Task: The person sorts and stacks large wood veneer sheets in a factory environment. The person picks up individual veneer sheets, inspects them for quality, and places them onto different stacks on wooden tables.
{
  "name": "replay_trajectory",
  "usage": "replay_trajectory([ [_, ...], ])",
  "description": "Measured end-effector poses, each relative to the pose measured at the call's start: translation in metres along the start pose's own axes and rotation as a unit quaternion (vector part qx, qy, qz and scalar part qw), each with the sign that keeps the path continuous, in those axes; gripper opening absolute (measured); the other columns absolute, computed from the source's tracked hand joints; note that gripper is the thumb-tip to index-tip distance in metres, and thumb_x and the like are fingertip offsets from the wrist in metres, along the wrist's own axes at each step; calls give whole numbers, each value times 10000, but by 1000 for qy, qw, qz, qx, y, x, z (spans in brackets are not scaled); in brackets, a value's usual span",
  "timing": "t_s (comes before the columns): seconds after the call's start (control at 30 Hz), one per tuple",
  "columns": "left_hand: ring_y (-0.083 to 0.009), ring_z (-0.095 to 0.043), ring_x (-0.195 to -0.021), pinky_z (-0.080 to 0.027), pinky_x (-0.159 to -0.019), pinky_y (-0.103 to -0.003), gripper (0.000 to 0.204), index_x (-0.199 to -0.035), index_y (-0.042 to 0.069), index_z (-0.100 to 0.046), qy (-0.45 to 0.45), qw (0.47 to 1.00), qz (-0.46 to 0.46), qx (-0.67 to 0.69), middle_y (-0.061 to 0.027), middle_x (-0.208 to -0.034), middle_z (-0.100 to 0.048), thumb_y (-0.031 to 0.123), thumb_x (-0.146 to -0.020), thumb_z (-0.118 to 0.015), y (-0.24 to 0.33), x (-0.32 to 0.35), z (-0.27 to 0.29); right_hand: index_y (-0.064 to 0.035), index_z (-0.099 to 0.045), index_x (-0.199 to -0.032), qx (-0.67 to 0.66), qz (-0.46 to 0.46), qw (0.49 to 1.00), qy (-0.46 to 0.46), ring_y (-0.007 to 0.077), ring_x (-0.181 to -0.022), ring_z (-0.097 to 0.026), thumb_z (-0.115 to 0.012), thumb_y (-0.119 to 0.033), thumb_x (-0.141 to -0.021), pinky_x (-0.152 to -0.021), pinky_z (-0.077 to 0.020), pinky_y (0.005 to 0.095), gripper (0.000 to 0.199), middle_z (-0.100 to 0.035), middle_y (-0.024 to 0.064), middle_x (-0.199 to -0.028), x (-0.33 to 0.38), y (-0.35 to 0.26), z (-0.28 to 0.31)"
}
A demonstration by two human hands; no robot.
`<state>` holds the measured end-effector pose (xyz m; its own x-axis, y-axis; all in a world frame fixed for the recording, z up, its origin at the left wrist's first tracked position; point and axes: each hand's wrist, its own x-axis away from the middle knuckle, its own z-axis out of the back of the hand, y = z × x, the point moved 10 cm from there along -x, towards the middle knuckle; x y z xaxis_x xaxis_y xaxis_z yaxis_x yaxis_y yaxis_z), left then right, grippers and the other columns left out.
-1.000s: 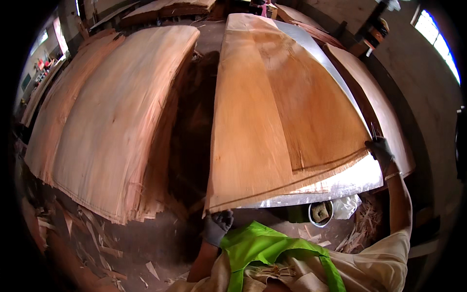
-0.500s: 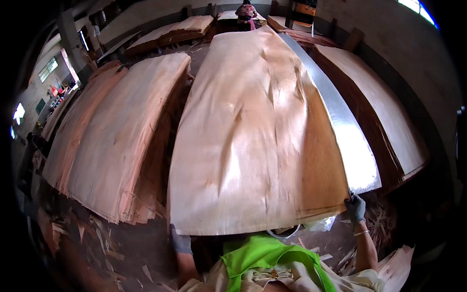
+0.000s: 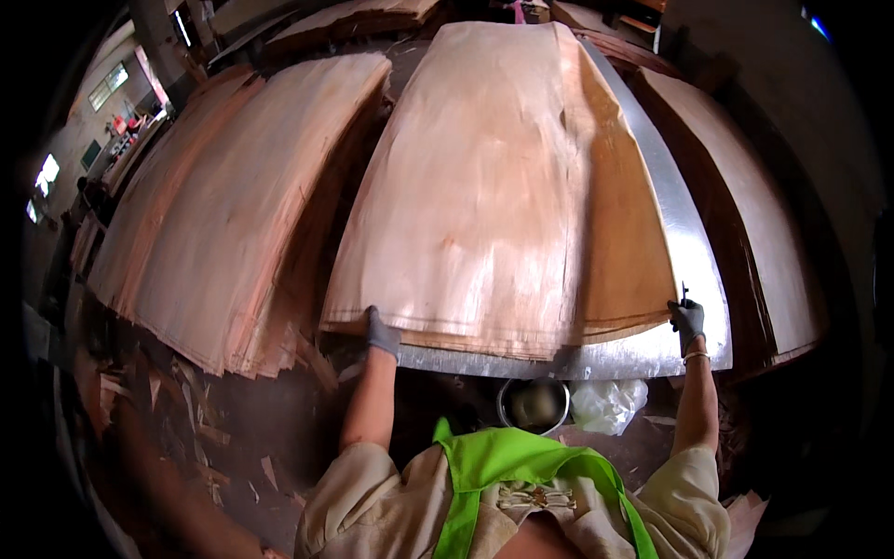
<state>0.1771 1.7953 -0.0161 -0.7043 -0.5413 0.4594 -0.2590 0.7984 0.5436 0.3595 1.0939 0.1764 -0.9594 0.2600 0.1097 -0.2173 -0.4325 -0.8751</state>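
Note:
A large tan wood veneer sheet (image 3: 466, 214) lies over a shiny metal-topped table (image 3: 700, 279), its right part a darker brown beyond a long fold. At the sheet's near left edge, my gloved left hand (image 3: 383, 334) is closed, fingers over the rim. My right hand (image 3: 687, 320), gloved too, grips the near right corner. A small dark object sticks up by its fingers, too small to name. Along the near side, the veneer's edge looks layered and stops short of the metal rim.
Veneer stacks stand left (image 3: 242, 205) and right (image 3: 754, 214) of the table, with more at the back. Below the near edge are a round bowl (image 3: 534, 405) and a white plastic bag (image 3: 610, 406). Wood scraps (image 3: 214, 434) litter the floor at left.
The veneer's near edge has gone away from me, baring the metal rim, and its bulges have flattened. My left hand has moved forward and right, my right hand slightly forward. The view has tilted down.

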Motion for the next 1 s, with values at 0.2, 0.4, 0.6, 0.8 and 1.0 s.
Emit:
replay_trajectory([
  [0.2, -212, -430, -1167, -320, -996, -370, 548, -1303, 78, -371, -1, 996, -16, -84, -46, -1305, -437, 410, -875, -452, -23, 6, -14, 14, -589, -722, 132, -123, 984, 8, 178, -371, -521, -565, -509, -801, -376, -424, 316, 529, -589, 147, -551, -5, 89, 20],
  [0.4, -139, -484, -946, -427, -743, -288, 632, -1407, 280, -163, 12, 976, -81, -203, -15, -1080, -477, 151, -870, -472, -56, 90, -29, -75, -597, -769, 352, 56, 931, 82, 385, -695, -578, -634, -383, -761, -584, -460, 442, 310, -591, 180, -728, 131, 112, 9],
  [0.6, -80, -470, -822, -408, -651, -241, 316, -1184, 213, -530, -35, 941, 1, -337, 45, -1000, -488, 237, -868, -517, -128, 103, -61, -62, -636, -860, 195, -69, 978, 31, 274, -577, -581, -681, -261, -744, -561, -447, 355, 235, -606, 164, -709, 229, 192, 16],
  [0.8, -110, -485, -652, -363, -487, -234, 220, -987, 169, -568, 29, 948, 50, -312, 14, -906, -538, 323, -830, -579, -156, 110, -80, -15, -599, -738, -100, -105, 989, 12, 76, -470, -462, -681, -154, -770, -434, -348, 253, 165, -519, -19, -555, 159, 222, 20],
  [1.0, -138, -429, -613, -376, -505, -264, 204, -899, 144, -534, 89, 926, -5, -366, -21, -732, -467, 314, -803, -592, -146, 97, -65, -24, -633, -810, 36, -49, 996, 69, 83, -534, -485, -685, -216, -751, -514, -414, 296, 207, -556, 109, -578, 148, 250, 109],
])
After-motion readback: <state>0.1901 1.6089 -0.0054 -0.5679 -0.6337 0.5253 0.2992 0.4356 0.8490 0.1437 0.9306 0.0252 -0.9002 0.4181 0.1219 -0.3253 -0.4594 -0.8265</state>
